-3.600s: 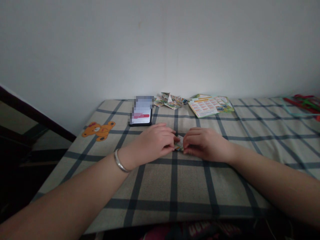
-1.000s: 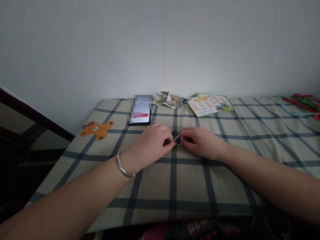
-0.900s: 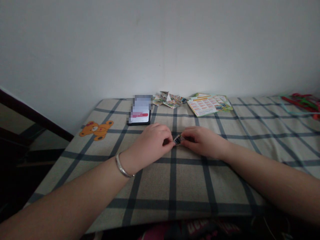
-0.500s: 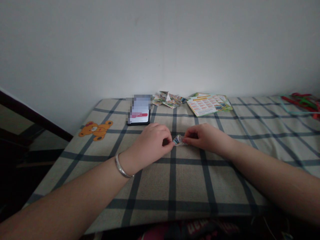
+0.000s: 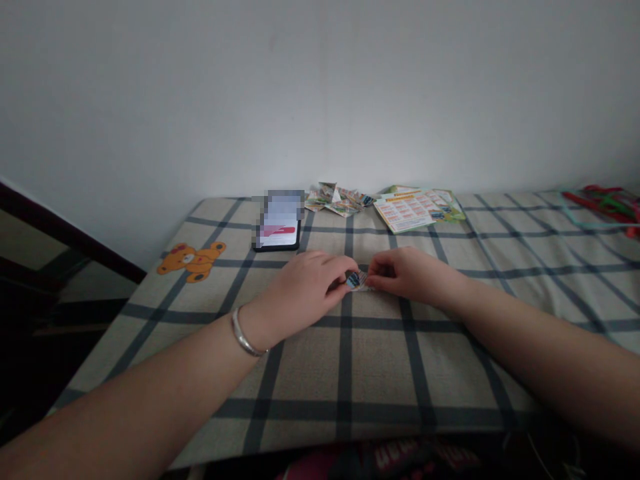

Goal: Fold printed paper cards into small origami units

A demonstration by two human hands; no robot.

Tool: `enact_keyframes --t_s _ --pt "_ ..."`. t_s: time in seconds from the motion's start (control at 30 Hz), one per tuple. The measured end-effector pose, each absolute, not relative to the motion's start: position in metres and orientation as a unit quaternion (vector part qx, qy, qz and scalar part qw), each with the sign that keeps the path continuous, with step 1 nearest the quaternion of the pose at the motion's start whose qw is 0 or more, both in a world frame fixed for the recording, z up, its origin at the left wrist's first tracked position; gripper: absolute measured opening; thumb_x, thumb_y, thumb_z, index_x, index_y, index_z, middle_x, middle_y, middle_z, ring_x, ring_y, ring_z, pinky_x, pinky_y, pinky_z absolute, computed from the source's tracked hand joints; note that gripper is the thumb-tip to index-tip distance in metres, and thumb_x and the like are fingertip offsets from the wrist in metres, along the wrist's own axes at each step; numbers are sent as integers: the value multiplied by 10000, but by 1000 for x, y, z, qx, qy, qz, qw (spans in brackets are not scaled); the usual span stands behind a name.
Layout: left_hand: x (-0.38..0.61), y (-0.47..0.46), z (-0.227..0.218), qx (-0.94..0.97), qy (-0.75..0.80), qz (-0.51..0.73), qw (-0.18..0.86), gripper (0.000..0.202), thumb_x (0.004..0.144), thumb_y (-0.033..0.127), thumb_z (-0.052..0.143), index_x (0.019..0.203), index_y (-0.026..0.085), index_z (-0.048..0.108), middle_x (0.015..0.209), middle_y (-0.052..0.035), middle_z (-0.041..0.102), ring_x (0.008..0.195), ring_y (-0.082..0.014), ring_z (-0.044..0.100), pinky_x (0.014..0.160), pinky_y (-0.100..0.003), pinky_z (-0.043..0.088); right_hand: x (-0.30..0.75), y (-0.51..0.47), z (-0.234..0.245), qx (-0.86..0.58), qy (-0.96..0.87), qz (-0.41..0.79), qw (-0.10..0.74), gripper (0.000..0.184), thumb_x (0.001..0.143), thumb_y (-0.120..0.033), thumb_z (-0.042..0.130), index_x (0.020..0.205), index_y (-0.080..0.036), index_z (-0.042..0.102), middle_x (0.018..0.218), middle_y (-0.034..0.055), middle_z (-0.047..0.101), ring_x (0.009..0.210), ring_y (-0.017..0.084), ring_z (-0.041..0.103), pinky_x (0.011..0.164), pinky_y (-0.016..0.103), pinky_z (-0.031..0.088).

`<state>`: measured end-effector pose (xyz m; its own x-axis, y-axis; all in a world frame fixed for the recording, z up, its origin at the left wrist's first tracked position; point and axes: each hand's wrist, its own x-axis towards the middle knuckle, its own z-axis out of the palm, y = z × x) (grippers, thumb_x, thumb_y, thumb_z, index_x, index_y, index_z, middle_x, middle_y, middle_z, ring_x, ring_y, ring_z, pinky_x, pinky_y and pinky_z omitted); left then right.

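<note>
A small folded piece of printed paper [image 5: 358,280] lies on the checked cloth [image 5: 350,360], pinched from both sides. My left hand [image 5: 305,287], with a silver bangle [image 5: 244,333] on the wrist, grips its left edge with curled fingers. My right hand [image 5: 410,273] holds its right edge between thumb and fingertips. Both hands rest on the cloth near the middle of the surface.
A phone [image 5: 280,223] with a lit screen lies further back. Near the wall are a heap of folded paper pieces [image 5: 340,199] and a printed leaflet [image 5: 417,210]. Red and green items [image 5: 607,203] lie at the far right. A bear print [image 5: 193,259] marks the cloth at left.
My hands have kept working the small paper in place; my right hand slid slightly right and its fingers shifted, and the paper now looks more compact than at the start.
</note>
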<state>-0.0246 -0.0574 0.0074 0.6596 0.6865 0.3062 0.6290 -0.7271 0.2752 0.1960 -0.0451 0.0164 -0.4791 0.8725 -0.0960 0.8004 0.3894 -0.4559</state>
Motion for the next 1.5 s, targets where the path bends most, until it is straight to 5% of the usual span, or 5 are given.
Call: enact_keyframes --t_s 0.43,0.87,1.23,1.5 --pt "-25 -56 8 933 324 154 18 159 913 254 587 958 198 729 862 -30 668 865 -181 584 795 -331 459 197 -53 14 -440 -872 165 138 167 855 -252 582 982 -227 688 796 2 674 656 116 572 582 232 366" --pt "-25 -61 12 936 312 157 -27 191 927 231 553 854 164 717 815 -41 623 855 -192 549 748 -318 467 196 -61 17 -360 -926 31 107 189 917 -286 547 898 -212 721 937 40 671 853 166 619 707 264 416" --pt "-26 -56 9 940 286 184 -32 169 905 196 577 821 161 720 844 -53 665 916 -197 588 830 -334 506 191 -68 22 -349 -933 -63 57 257 948 -248 474 823 -184 690 853 48 670 754 163 589 636 292 378" --pt "-26 -57 9 945 274 175 -25 155 905 208 581 842 179 719 853 -40 661 933 -200 574 823 -338 500 195 -62 18 -307 -946 -43 93 239 952 -249 477 860 -187 689 879 62 681 877 191 561 719 304 396"
